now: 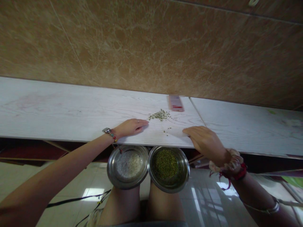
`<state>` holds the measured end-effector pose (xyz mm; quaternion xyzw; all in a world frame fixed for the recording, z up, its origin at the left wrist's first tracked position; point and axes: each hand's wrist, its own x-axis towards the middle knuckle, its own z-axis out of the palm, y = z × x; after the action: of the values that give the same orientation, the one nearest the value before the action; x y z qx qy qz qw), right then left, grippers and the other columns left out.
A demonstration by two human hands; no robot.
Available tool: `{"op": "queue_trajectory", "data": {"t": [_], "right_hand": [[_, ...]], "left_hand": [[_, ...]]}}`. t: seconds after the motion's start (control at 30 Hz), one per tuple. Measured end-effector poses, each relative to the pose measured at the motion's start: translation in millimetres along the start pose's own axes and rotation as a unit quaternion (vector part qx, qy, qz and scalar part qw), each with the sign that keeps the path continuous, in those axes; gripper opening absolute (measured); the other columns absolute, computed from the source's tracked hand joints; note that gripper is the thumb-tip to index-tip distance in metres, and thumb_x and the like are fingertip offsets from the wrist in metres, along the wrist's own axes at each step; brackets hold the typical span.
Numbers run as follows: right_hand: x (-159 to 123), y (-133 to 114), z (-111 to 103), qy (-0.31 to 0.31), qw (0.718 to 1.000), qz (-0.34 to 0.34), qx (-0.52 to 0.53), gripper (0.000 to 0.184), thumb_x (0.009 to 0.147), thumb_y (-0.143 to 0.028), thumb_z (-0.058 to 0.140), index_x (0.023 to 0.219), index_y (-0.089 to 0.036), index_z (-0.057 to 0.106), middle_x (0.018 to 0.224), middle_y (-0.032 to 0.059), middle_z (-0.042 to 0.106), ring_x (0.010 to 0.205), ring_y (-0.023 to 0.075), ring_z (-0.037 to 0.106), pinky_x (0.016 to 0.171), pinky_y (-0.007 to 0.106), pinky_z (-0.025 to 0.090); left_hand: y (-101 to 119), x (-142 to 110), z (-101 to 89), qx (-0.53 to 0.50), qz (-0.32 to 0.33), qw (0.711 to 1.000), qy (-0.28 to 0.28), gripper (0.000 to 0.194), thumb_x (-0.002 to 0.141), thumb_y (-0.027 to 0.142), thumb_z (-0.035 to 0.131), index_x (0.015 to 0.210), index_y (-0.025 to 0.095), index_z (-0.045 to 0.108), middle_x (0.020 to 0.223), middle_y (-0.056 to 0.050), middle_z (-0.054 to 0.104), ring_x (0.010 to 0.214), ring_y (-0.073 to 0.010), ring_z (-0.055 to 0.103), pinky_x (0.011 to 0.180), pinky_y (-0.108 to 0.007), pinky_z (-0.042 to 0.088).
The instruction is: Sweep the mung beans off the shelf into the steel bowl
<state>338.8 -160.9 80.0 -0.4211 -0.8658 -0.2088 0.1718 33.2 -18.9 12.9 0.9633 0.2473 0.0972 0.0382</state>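
My left hand [131,126] lies on the white bench top with its fingers stretched out. Its fingertips are beside a loose pile of green mung beans [161,115]. To the right, my right hand [205,138] pinches a thin whitish sheet [177,132], like paper or card, low over the bench; its outline blends into the white wood. A few stray beans [167,130] lie by the sheet's left end. Below the bench edge, two metal bowls rest on my thighs. White rice-like grains fill part of the left bowl [110,173], and green beans are in the right bowl [184,179].
A blurred, pixelated rectangular item [175,103] lies behind the beans, close to the brown marbled wall [142,47]. The white bench [59,107] is narrow, with a seam right of that item. Black straps [78,199] hang near the tiled floor at lower left.
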Motion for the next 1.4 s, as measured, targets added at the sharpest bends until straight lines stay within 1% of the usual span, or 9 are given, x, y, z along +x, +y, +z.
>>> {"op": "queue_trajectory", "data": {"t": [0.1,0.27,0.47,0.63,0.73,0.83,1.0,1.2,1.4], "right_hand": [[5.3,1.4,5.2,0.011,0.999,0.012,-0.029,0.03,0.084,-0.002,0.041,0.093,-0.013,0.068,0.086,0.0095,0.073,0.077,0.0186,0.066,0.07,0.031,0.05],[9.4,-0.9,12.9,0.006,0.999,-0.003,-0.039,0.03,0.082,0.0,0.041,0.089,-0.012,0.068,0.084,0.0101,0.073,0.072,0.019,0.066,0.067,0.031,0.05],[3.7,-6.6,2.7,0.011,0.999,-0.03,-0.016,0.031,0.084,-0.001,0.039,0.087,-0.013,0.067,0.083,0.008,0.073,0.072,0.0173,0.066,0.067,0.03,0.05],[2.9,-7.1,-4.5,0.034,0.998,-0.035,-0.026,0.03,0.085,-0.001,0.04,0.088,-0.012,0.067,0.082,0.0079,0.073,0.074,0.0171,0.066,0.069,0.029,0.05],[5.1,-5.8,-2.5,0.038,0.998,-0.025,-0.045,0.028,0.084,-0.001,0.041,0.09,-0.012,0.066,0.084,0.0086,0.073,0.074,0.0178,0.066,0.068,0.029,0.05],[7.4,-5.4,1.7,0.022,0.998,-0.028,-0.057,0.029,0.082,0.0,0.041,0.088,-0.013,0.066,0.082,0.0085,0.073,0.071,0.0179,0.065,0.065,0.029,0.049],[5.8,-8.7,2.5,0.007,0.999,-0.036,-0.04,0.031,0.079,0.002,0.04,0.086,-0.014,0.066,0.081,0.0081,0.072,0.071,0.0177,0.064,0.066,0.029,0.049],[1.4,-10.9,-4.3,0.025,0.999,-0.032,-0.019,0.031,0.083,0.0,0.039,0.089,-0.013,0.066,0.083,0.0081,0.073,0.074,0.0174,0.064,0.068,0.029,0.049],[3.3,-8.1,1.8,0.016,0.999,-0.016,-0.032,0.029,0.081,0.0,0.041,0.088,-0.013,0.066,0.083,0.0085,0.073,0.072,0.0182,0.064,0.066,0.03,0.049]], "left_hand": [[0.3,0.0,-0.4,0.003,0.001,1.0,0.002,0.033,0.096,0.025,0.039,0.124,0.02,0.055,0.134,-0.005,0.058,0.115,-0.0161,0.058,0.1,-0.031,0.043],[-0.4,-0.1,-0.6,0.01,0.003,1.0,0.004,0.032,0.096,0.024,0.04,0.124,0.021,0.055,0.134,-0.005,0.058,0.114,-0.016,0.059,0.1,-0.031,0.043],[0.3,0.9,-0.6,0.001,0.005,1.0,0.001,0.032,0.096,0.024,0.04,0.124,0.019,0.055,0.134,-0.006,0.057,0.116,-0.0165,0.057,0.101,-0.031,0.043],[0.1,-0.1,1.3,0.0,0.006,1.0,0.016,0.032,0.096,0.025,0.04,0.124,0.022,0.054,0.134,-0.003,0.057,0.117,-0.015,0.056,0.101,-0.031,0.042],[0.1,-0.7,1.1,-0.002,0.002,1.0,0.011,0.033,0.096,0.024,0.04,0.124,0.021,0.055,0.134,-0.004,0.057,0.117,-0.0155,0.057,0.101,-0.031,0.042],[1.0,-0.5,-0.2,-0.001,0.002,1.0,0.008,0.033,0.096,0.025,0.039,0.124,0.021,0.055,0.134,-0.004,0.057,0.117,-0.0154,0.057,0.1,-0.03,0.042],[2.7,0.6,-2.1,0.006,0.002,1.0,0.006,0.033,0.096,0.024,0.039,0.124,0.02,0.056,0.134,-0.005,0.057,0.116,-0.0153,0.057,0.1,-0.03,0.042],[0.2,0.5,-0.1,0.001,0.006,1.0,0.011,0.033,0.096,0.025,0.039,0.125,0.02,0.055,0.133,-0.004,0.058,0.116,-0.0151,0.057,0.1,-0.03,0.042],[1.1,0.1,0.3,0.003,0.005,1.0,0.015,0.033,0.096,0.025,0.04,0.125,0.021,0.055,0.134,-0.004,0.058,0.116,-0.0152,0.057,0.1,-0.03,0.042]]}}
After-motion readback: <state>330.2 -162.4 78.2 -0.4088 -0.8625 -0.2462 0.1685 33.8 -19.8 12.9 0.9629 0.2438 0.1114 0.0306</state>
